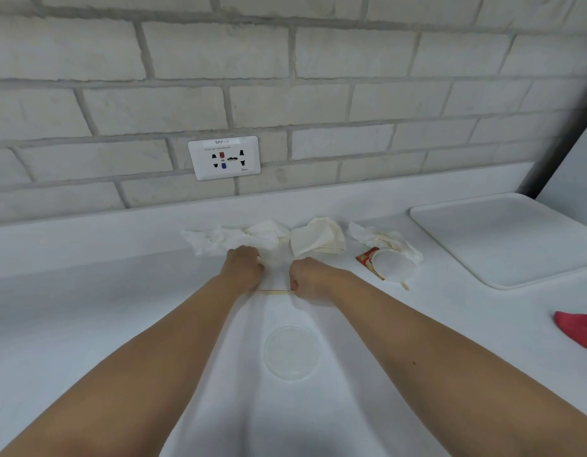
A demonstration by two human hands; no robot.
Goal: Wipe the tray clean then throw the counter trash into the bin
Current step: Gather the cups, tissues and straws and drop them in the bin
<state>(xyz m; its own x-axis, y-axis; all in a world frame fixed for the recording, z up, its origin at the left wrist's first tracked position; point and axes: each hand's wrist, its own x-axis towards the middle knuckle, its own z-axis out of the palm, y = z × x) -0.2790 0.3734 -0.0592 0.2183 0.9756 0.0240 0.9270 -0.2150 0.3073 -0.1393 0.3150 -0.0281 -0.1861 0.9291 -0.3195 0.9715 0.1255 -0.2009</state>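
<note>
Soft, even, cool light, faint grey shadows on the white counter (87, 308), wide-angle curvature toward the edges.

Hands: left hand (244, 268) and right hand (307, 280) grip stick (276, 291) ends, frame centre.
Tray (503, 239): middle right.

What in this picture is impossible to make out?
Bin: nowhere in the head view.
Red cloth: cut off by the right edge.
Red packet: partly under a round lid; print too small.
Thin stick: ends hidden in the grip of left hand and right hand.
Socket label: too small.
</note>
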